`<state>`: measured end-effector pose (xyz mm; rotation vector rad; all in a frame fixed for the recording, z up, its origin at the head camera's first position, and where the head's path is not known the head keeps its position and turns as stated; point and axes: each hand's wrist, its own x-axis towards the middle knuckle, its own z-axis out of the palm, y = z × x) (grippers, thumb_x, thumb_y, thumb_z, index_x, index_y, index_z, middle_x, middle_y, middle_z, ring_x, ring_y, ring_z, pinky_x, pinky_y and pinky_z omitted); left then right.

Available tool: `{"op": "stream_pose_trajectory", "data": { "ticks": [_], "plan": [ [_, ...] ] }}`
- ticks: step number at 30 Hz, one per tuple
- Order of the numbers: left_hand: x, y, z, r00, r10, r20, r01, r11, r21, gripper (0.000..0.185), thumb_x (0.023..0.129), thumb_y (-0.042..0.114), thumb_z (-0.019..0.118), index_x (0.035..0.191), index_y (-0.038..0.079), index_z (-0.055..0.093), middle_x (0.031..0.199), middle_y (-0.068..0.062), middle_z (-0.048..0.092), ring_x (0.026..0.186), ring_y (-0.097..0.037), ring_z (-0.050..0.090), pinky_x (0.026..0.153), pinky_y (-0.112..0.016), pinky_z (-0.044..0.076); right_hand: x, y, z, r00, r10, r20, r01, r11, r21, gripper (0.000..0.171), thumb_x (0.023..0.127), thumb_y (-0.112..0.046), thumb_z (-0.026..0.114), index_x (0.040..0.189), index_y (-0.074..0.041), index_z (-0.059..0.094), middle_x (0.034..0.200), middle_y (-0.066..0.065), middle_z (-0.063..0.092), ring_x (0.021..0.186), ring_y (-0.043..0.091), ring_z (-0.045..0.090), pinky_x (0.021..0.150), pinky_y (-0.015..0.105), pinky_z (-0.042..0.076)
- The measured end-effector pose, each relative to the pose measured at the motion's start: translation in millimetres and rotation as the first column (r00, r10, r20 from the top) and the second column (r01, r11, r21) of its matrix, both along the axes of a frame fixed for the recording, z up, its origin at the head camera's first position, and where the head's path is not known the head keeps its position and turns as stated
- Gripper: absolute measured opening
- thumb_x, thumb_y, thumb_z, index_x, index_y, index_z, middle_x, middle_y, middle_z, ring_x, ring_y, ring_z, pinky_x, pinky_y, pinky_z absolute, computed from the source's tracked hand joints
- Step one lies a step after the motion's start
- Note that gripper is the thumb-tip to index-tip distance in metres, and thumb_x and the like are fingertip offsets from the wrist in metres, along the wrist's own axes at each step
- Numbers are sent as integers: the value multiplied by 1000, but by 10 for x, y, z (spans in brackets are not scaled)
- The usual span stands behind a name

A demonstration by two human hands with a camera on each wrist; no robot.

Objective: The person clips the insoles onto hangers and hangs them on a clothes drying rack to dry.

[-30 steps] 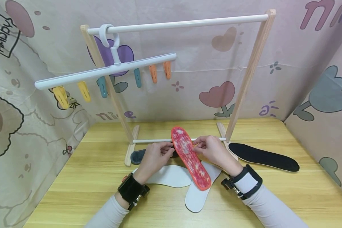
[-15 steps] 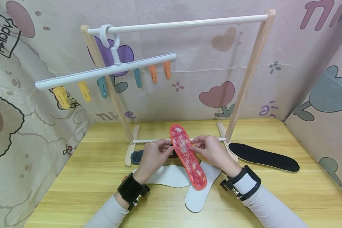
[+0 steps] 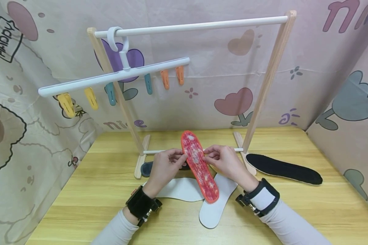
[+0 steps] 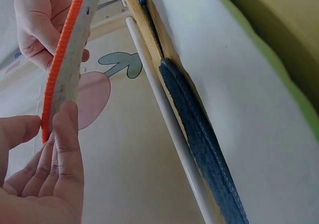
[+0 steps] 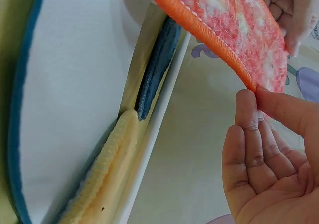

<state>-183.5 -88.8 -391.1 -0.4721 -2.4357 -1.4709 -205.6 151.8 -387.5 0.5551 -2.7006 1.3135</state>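
Red insole (image 3: 199,166) lifted higher above wooden table (image 3: 95,190).

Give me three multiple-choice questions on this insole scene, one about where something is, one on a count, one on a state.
1. Where does the black insole lie?
A. on the table, right of the rack
B. clipped to the hanger
C. under the left hand

2. How many clips hang from the white hanger?
A. three
B. six
C. nine

3. How is the red insole held?
A. flat on the table
B. by both hands
C. by one clip

1 A: it rests beside the rack's right foot.
2 B: two yellow, two teal, two orange.
3 B: left hand and right hand pinch its edges.
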Motion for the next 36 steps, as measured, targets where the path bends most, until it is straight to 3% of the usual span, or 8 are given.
{"op": "stream_pose_trajectory", "data": {
  "ticks": [9,16,23,31,36],
  "plan": [
    [9,-17,32,999,0,43,-2,999,55,16,100,16,78,109,3,80,91,-8,82,77,-29,79,64,-22,62,5,-27,-13,1000,14,-19,-14,999,-30,16,95,-15,83,106,-4,78,92,7,83,82,14,79,72,22,62],
    [5,-36,50,999,8,37,-10,998,68,17,99,16,78,109,3,80,92,-9,82,77,-29,79,65,-22,63,22,-46,-2,1000,8,-30,-9,999,-34,15,94,-12,84,106,-4,78,91,6,83,80,13,77,71,20,60],
    [-11,-46,50,999,2,37,-5,996,92,18,99,15,79,109,1,79,92,-12,82,79,-40,78,64,-22,63,36,-56,7,998,3,-57,-4,1000,-31,15,94,-12,84,105,-5,78,90,5,82,79,12,76,70,20,59],
    [-23,-64,58,999,6,45,-11,995,101,18,99,16,79,108,1,79,92,-12,81,78,-38,78,67,-33,66,42,-55,20,999,1,-52,-3,1000,-27,19,94,-15,85,108,-5,77,92,5,82,79,11,75,68,20,58],
    [-27,-87,65,999,11,44,-16,994,108,16,98,15,79,107,1,79,92,-13,81,74,-29,77,67,-40,67,43,-69,20,999,14,-49,-16,999,-35,20,94,-17,85,109,-6,76,92,4,82,79,10,75,66,20,57]
  ]
}}
